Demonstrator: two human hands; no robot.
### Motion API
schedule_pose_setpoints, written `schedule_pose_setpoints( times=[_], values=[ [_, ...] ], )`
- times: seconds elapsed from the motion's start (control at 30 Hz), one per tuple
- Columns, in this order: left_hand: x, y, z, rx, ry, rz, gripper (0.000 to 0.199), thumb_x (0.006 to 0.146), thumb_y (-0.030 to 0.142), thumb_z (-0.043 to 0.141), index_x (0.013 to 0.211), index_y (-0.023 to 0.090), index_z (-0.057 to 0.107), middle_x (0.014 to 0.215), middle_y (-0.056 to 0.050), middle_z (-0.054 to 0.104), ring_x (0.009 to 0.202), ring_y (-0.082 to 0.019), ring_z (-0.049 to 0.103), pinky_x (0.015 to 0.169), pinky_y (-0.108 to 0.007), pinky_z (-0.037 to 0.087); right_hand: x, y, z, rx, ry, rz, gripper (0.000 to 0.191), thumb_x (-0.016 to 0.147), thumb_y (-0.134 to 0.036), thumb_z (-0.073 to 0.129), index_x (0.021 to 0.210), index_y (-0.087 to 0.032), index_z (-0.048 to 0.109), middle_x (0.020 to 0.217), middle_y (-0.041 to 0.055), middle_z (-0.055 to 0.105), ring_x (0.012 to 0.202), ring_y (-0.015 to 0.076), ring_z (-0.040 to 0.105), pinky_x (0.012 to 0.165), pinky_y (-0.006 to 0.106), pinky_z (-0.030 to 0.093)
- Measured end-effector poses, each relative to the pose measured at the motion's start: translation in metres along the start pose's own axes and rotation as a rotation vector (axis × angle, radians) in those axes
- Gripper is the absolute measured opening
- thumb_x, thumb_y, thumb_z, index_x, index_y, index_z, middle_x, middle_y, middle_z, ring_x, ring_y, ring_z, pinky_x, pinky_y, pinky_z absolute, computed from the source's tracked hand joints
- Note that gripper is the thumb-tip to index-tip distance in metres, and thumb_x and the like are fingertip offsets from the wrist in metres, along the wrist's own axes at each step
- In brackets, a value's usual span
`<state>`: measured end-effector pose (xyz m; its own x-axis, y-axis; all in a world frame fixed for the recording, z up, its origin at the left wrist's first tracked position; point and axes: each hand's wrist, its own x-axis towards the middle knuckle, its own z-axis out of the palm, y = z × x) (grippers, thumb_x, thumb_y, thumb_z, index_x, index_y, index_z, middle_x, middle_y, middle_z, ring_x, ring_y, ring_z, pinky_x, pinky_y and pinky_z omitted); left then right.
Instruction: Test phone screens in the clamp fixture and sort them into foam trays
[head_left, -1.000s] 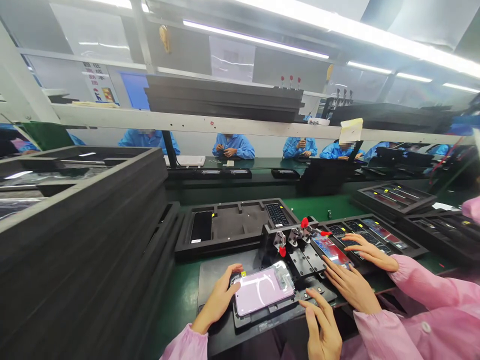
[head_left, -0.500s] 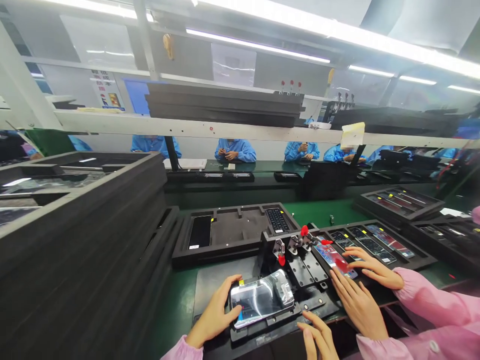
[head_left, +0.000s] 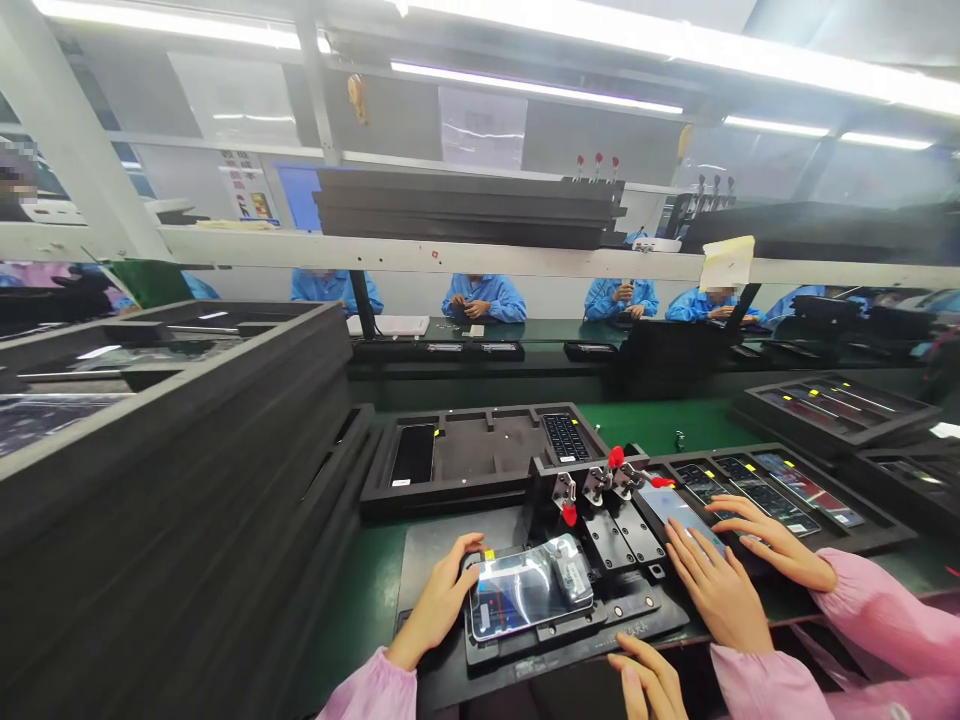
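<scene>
A smartphone (head_left: 521,590) with a glossy screen, clear film and a yellow tab lies slightly tilted on a black fixture (head_left: 555,650). My left hand (head_left: 439,605) is at its left end, thumb and fingers closed around the upper left corner. Below the fixture's front edge, my right hand (head_left: 651,680) holds nothing, its fingers apart and partly cut off by the frame. Behind the phone stand toggle clamps with red tips (head_left: 596,485) beside metal blocks (head_left: 622,535).
A co-worker's hands (head_left: 716,585) in pink sleeves touch another phone (head_left: 667,500) at right. A foam tray (head_left: 487,490) with two devices lies behind the fixture. Tall stacked foam trays (head_left: 187,520) fill the left. Several people in blue (head_left: 487,298) sit across the bench.
My left thumb has slid off the screen to the phone's left edge. The view has shifted slightly. The co-worker's phone screen has turned from red to pale.
</scene>
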<state>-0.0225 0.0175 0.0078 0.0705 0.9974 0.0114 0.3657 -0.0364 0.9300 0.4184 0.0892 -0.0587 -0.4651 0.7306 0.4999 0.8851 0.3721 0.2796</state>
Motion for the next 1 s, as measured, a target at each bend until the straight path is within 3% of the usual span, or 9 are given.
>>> schedule_pose_setpoints(
  times=[0.23, 0.43, 0.6, 0.7, 0.8, 0.9, 1.0],
  values=[
    [0.001, 0.001, -0.001, -0.001, -0.010, 0.001, 0.036, 0.082, 0.028, 0.046, 0.118, 0.026, 0.047, 0.116, -0.003, 0.060, 0.114, -0.020, 0.049, 0.100, -0.032, 0.031, -0.003, -0.002, 0.003, 0.065, 0.059, -0.008, 0.044, 0.091, -0.018, 0.027, 0.132, -0.023, 0.044, 0.138, 0.0016, 0.043, 0.125, 0.0240, 0.038, 0.102, 0.046, 0.026],
    [0.004, 0.003, -0.005, -0.014, -0.030, -0.038, 0.035, 0.087, 0.031, 0.034, 0.120, 0.025, 0.046, 0.111, -0.002, 0.063, 0.101, -0.018, 0.058, 0.090, -0.030, 0.041, -0.004, -0.007, 0.000, 0.064, 0.043, 0.062, 0.045, 0.090, -0.016, 0.030, 0.132, -0.020, 0.045, 0.139, 0.0062, 0.041, 0.120, 0.0260, 0.043, 0.098, 0.047, 0.030],
    [0.022, 0.036, -0.016, 0.097, 0.022, 0.038, 0.026, 0.085, 0.031, 0.043, 0.107, 0.026, 0.055, 0.107, -0.002, 0.064, 0.101, -0.019, 0.057, 0.090, -0.033, 0.042, -0.003, -0.009, 0.000, 0.115, 0.070, 0.070, 0.046, 0.092, -0.017, 0.026, 0.137, -0.023, 0.037, 0.138, 0.0050, 0.042, 0.127, 0.0283, 0.036, 0.098, 0.050, 0.027],
    [0.060, 0.071, -0.025, 0.161, 0.064, 0.147, 0.024, 0.086, 0.033, 0.043, 0.104, 0.024, 0.055, 0.106, -0.002, 0.063, 0.100, -0.018, 0.058, 0.088, -0.032, 0.044, -0.002, -0.010, 0.001, 0.137, 0.098, 0.069, 0.048, 0.094, -0.021, 0.024, 0.141, -0.027, 0.025, 0.138, 0.0026, 0.043, 0.128, 0.0275, 0.035, 0.099, 0.050, 0.027],
    [0.125, 0.103, -0.023, 0.223, 0.002, 0.198, 0.022, 0.087, 0.033, 0.045, 0.104, 0.025, 0.056, 0.104, 0.001, 0.063, 0.096, -0.015, 0.059, 0.088, -0.028, 0.045, 0.000, -0.011, 0.002, 0.136, 0.129, 0.069, 0.048, 0.095, -0.025, 0.024, 0.142, -0.029, 0.018, 0.136, 0.0014, 0.045, 0.128, 0.0266, 0.035, 0.100, 0.050, 0.025],
    [0.201, 0.119, -0.003, 0.330, -0.097, 0.142, 0.023, 0.085, 0.030, 0.055, 0.106, 0.021, 0.057, 0.103, -0.002, 0.063, 0.091, -0.015, 0.060, 0.086, -0.034, 0.047, 0.001, -0.010, 0.003, 0.130, 0.163, 0.061, 0.048, 0.095, -0.027, 0.025, 0.142, -0.027, 0.021, 0.134, 0.0028, 0.047, 0.129, 0.0274, 0.033, 0.102, 0.050, 0.024],
    [0.262, 0.119, 0.029, 0.446, -0.148, -0.011, 0.028, 0.087, 0.034, 0.054, 0.108, 0.016, 0.056, 0.107, -0.005, 0.061, 0.091, -0.018, 0.060, 0.080, -0.039, 0.050, 0.000, -0.009, 0.007, 0.114, 0.171, 0.046, 0.046, 0.094, -0.028, 0.027, 0.140, -0.025, 0.029, 0.133, 0.0035, 0.049, 0.130, 0.0285, 0.031, 0.102, 0.050, 0.022]
  ],
)
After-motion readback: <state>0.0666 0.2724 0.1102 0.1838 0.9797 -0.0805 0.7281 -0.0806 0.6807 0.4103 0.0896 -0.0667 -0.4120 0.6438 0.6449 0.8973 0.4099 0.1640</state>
